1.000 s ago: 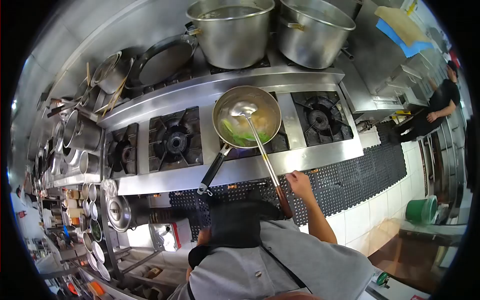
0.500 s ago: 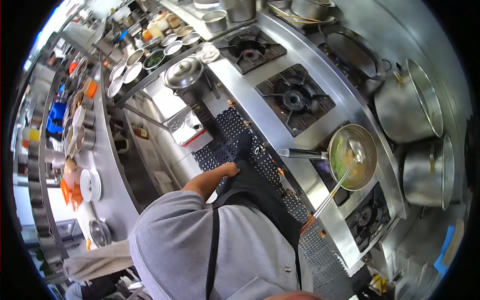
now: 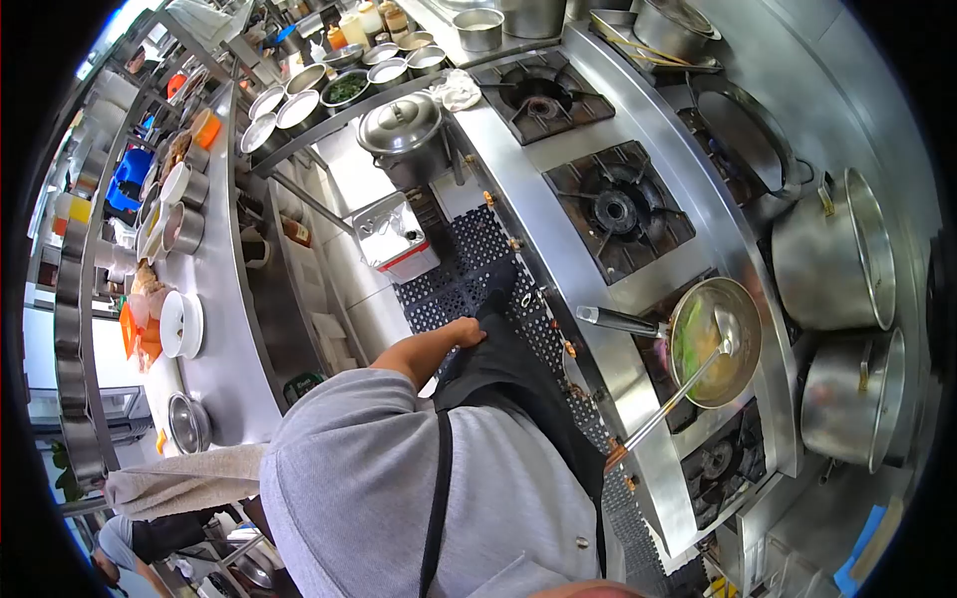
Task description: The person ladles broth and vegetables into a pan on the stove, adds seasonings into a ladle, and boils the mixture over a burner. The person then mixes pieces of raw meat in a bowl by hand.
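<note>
My left hand [image 3: 466,332] is closed against the front of the black apron [image 3: 518,369]. Whatever its fingers hold, if anything, is hidden. My right hand does not show. On the stove to the right sits a frying pan [image 3: 750,371], its black-ended handle [image 3: 618,321] pointing left. Green pieces and yellowish liquid lie in the pan. A long ladle [image 3: 670,406] rests across the pan's rim with its bowl inside. Its brown handle end reaches down beside the apron, and I cannot see a hand on it.
Bare burners [image 3: 616,209] stand beyond the pan. Large steel pots [image 3: 832,264] line the right wall. A lidded pot [image 3: 402,140] and a white-and-red box [image 3: 394,239] are ahead. Bowls [image 3: 181,324] stand on the left counter [image 3: 224,349]. A person [image 3: 150,538] is at lower left.
My view has shifted, so the stove, pan and pots sit a little further right and lower. The left hand stays closed at the apron. The person at lower left shows more.
</note>
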`<action>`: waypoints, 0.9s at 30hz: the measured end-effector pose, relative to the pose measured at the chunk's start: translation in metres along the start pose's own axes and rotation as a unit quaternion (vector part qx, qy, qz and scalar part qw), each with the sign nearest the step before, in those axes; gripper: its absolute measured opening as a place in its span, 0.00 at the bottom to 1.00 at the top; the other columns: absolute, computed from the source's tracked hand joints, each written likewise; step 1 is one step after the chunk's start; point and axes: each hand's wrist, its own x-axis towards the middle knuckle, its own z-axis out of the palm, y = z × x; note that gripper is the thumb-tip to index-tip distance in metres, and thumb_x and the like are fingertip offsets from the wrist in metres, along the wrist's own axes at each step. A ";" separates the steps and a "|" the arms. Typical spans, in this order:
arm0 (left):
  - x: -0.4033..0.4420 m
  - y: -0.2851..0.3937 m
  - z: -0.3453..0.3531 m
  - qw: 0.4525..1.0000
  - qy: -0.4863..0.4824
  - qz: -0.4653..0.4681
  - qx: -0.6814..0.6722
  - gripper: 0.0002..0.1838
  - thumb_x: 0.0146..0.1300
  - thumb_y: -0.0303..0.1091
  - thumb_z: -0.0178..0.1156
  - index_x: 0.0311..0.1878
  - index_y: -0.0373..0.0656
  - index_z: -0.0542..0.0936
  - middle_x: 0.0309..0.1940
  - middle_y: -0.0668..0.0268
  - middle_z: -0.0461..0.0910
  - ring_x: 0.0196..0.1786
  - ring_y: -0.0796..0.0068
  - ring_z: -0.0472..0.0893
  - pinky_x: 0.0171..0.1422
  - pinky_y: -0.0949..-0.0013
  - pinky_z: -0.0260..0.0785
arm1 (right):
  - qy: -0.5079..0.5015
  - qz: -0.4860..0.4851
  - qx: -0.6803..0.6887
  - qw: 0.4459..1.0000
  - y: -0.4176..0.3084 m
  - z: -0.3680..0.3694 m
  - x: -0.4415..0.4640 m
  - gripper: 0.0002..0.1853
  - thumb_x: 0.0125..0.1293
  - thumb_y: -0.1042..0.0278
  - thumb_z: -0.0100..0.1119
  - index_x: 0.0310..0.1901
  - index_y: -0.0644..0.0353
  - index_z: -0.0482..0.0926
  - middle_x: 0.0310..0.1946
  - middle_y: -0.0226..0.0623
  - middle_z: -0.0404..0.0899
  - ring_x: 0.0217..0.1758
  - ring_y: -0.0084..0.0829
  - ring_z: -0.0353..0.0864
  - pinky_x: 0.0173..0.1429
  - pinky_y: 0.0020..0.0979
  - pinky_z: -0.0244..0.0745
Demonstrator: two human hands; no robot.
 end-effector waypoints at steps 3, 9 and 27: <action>0.004 -0.003 0.002 1.000 -0.011 -0.013 -0.018 0.27 0.61 0.52 0.49 0.43 0.32 0.80 0.43 0.44 0.78 0.50 0.48 0.77 0.56 0.56 0.68 | -0.010 -0.006 -0.005 1.000 -0.004 0.000 0.007 0.12 0.58 0.65 0.50 0.27 0.65 0.76 0.22 0.45 0.76 0.24 0.34 0.75 0.31 0.37 0.68; -0.016 0.012 -0.016 0.989 -0.084 -0.105 -0.068 0.31 0.61 0.58 0.47 0.45 0.35 0.80 0.43 0.45 0.79 0.50 0.51 0.78 0.54 0.55 0.69 | -0.036 -0.021 -0.020 0.999 -0.011 -0.002 0.021 0.12 0.59 0.65 0.50 0.28 0.65 0.76 0.22 0.45 0.76 0.25 0.35 0.75 0.32 0.36 0.68; -0.027 0.054 -0.028 0.995 -0.073 -0.060 0.029 0.30 0.63 0.55 0.45 0.56 0.38 0.74 0.59 0.51 0.70 0.62 0.52 0.69 0.65 0.57 0.62 | -0.088 -0.033 -0.038 0.995 -0.023 -0.010 0.037 0.11 0.59 0.64 0.50 0.31 0.65 0.76 0.24 0.45 0.77 0.28 0.35 0.76 0.35 0.36 0.69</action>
